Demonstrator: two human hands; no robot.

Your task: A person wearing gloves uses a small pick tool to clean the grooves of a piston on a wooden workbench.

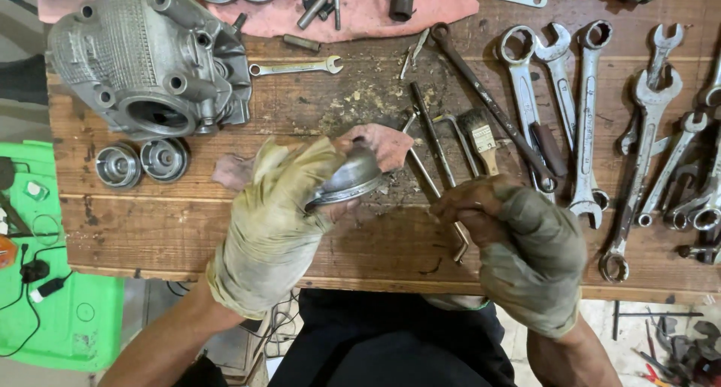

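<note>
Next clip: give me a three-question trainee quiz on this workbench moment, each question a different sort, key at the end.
1. True or false: the left hand holds a round metal part above the wooden bench.
2. Which lies nearest the right hand? A) the grey engine casing B) the small paintbrush C) the green mat
3. Fill in: the spanners lie in a row on the bench's ____ side.

Key: 1 true; 2 B; 3 right. Both hands wear dirty work gloves, and the right one grips a thin bent metal rod.
</note>
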